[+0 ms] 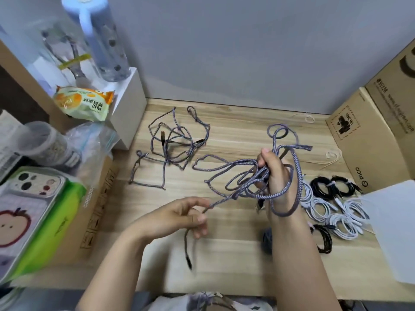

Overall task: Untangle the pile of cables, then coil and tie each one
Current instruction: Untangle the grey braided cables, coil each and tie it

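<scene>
Here the right hand (272, 173) is up over the wooden table (235, 254), and its fingers are curled around a messy bunch of the grey braided cable (226, 173). Loops of that cable hang around the hand and the wrist, and some loops stick out to the left. One end of the same cable runs down to the left hand (179, 217). The left hand pinches it between the thumb and the bent fingers, and the plug end (188, 257) dangles below, a bit blurry.

Further back on the table lies a second tangled cable (173, 144), well apart from both hands. By the right arm sit white coiled cables (334, 214) and black coiled cables (327, 187), already tied up. A cardboard box (368, 140) stands at the right side. At the left are a phone case (29, 198), a snack bag (83, 102) and a blue bottle (98, 39).
</scene>
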